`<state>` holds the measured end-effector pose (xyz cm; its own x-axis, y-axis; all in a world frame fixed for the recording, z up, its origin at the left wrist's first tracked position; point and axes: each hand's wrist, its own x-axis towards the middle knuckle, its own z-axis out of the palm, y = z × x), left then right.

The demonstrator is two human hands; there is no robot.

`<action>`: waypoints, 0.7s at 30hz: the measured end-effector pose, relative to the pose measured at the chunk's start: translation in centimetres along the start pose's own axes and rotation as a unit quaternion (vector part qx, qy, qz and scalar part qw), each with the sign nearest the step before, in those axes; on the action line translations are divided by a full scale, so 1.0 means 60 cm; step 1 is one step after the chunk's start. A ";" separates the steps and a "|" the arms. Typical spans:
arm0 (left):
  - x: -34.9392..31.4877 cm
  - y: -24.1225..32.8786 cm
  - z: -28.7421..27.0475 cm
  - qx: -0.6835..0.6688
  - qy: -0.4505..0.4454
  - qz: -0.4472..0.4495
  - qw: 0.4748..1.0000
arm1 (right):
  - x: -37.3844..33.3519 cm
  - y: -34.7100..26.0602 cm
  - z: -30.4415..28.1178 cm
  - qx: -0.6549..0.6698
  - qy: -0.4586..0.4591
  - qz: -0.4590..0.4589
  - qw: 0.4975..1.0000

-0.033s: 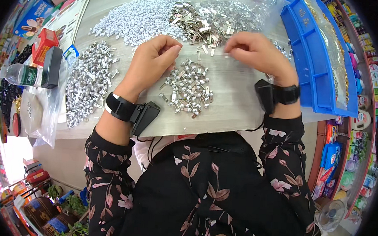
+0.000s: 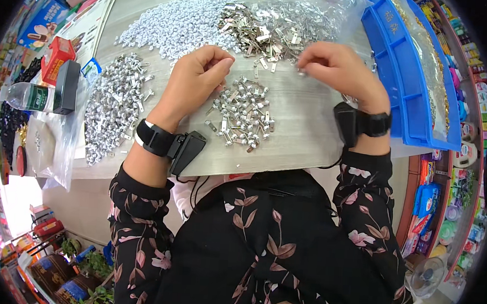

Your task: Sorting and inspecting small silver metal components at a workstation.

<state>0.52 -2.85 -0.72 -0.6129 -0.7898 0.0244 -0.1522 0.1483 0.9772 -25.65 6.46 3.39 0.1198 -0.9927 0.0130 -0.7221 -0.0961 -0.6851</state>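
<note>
My left hand (image 2: 200,77) is closed, thumb and fingertips together, beside the near pile of small metal tabs with white round bits on them (image 2: 244,114). What it holds, if anything, is hidden behind the fingers. To the right, my right hand (image 2: 340,71) pinches a small silvery piece (image 2: 301,72), too small to make out fully. Just beyond it lie loose flat metal tabs (image 2: 256,30), some under a clear plastic bag (image 2: 341,13). A wide spread of small white round pieces (image 2: 176,22) covers the far left of the table.
A larger pile of assembled-looking silvery pieces (image 2: 115,102) lies left of my left forearm. A blue compartment tray (image 2: 405,98) stands along the right edge. At far left are a plastic bottle (image 2: 26,96), a dark box (image 2: 66,88) and a red box (image 2: 58,60). Stocked shelves flank the table.
My right hand has shifted slightly to the right, and a silvery piece now shows at its fingertips. My left hand has stayed in place.
</note>
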 end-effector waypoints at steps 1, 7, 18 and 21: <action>0.001 -0.002 -0.002 0.007 -0.001 -0.001 1.000 | -0.013 0.006 -0.014 0.001 0.000 0.000 1.000; 0.004 0.002 0.002 0.000 -0.009 0.002 1.000 | -0.037 -0.003 -0.044 -0.155 0.155 0.006 0.976; 0.003 0.005 0.002 -0.066 -0.004 -0.026 0.997 | 0.068 -0.029 0.106 -0.134 0.072 -0.102 0.983; 0.005 0.004 0.004 -0.098 -0.012 -0.033 0.995 | 0.072 -0.022 0.110 -0.138 0.081 -0.108 0.981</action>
<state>0.13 -2.88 -0.52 -0.6254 -0.7791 -0.0432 -0.0391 -0.0240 0.9989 -19.68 2.77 -0.46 0.1972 -0.9431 0.2678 -0.8517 -0.3001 -0.4297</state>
